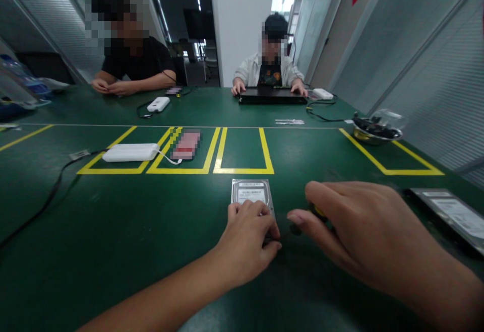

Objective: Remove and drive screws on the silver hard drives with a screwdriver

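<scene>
A silver hard drive (252, 190) with a white label lies on the green table in front of me. My left hand (251, 241) rests over its near half, fingers curled on the top and the right edge, hiding that part. To the right of the drive, my right hand (359, 221) is closed just above the table. Between its thumb and fingers shows a small yellow and dark piece (318, 211), perhaps a tool handle; most of it is hidden by the hand.
Another hard drive (456, 213) lies at the far right, in or on something dark. A metal bowl (374, 133) holds dark items. A white power bank (130, 152) is cabled to a phone (186, 144). Yellow tape (244, 171) marks the table. Two people sit opposite, one holding a black flat case (272, 95).
</scene>
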The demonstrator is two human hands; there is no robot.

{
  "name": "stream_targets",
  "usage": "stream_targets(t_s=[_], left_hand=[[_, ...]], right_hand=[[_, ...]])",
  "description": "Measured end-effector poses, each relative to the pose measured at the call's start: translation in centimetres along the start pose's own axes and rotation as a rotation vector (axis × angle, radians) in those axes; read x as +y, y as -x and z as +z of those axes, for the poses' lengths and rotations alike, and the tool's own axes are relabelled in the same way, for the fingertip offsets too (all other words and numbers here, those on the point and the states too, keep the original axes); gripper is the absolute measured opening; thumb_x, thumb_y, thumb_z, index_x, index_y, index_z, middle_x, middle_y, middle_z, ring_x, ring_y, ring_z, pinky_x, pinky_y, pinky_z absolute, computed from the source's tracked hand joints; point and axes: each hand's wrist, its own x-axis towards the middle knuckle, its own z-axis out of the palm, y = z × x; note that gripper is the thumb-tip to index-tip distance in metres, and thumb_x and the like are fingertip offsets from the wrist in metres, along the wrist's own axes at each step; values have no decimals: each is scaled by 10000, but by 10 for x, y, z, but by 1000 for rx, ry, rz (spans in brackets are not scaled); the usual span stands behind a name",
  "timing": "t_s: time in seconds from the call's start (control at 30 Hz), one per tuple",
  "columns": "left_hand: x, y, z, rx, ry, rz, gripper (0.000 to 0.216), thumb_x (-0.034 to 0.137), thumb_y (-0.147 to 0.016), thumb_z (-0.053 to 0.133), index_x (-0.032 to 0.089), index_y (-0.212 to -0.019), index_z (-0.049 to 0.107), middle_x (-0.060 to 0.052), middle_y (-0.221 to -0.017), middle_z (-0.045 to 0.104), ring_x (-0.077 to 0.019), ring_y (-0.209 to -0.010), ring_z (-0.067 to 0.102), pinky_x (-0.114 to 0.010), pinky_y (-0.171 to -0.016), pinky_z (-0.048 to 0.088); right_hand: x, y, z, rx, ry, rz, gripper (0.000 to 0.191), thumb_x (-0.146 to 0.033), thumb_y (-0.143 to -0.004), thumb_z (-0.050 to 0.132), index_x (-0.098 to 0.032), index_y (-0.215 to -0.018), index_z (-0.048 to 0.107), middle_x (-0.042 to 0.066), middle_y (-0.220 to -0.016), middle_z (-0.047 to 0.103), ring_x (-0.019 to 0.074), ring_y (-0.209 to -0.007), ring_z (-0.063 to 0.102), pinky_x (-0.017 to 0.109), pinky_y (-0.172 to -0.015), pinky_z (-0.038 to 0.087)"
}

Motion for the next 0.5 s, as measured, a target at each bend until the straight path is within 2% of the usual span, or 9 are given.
stream_targets(t_s=[0.17, 0.33, 0.5], left_hand=[[1, 1, 1, 18, -1, 0, 107, 221, -761, 725, 213, -795, 624, -3, -981, 570, -234, -992, 507, -421, -864, 288], [1, 1, 1, 14, 2, -8, 92, 219, -763, 721, 221, -786, 632, -5, -985, 571, -240, -1003, 503, -429, -873, 286], [1, 1, 0, -6, 14, -18, 87, 224, -766, 719, 229, -816, 648, -8, -1005, 571, -240, -1021, 502, -434, -896, 283]], right_hand=[[-1, 0, 1, -3, 18, 6, 356, -398, -1000, 416, -199, -705, 441, -6, -567, 455, 152, -469, 419, 276, -529, 162], [-1, -2, 1, -21, -61, 20, 330, -365, -994, 433, -193, -713, 440, -14, -580, 462, 132, -465, 414, 275, -515, 172], [0, 0, -7, -161, -259, 72, 126, -289, -984, 449, -183, -950, 509, -15, -736, 557, 131, -585, 512, 266, -533, 256]])
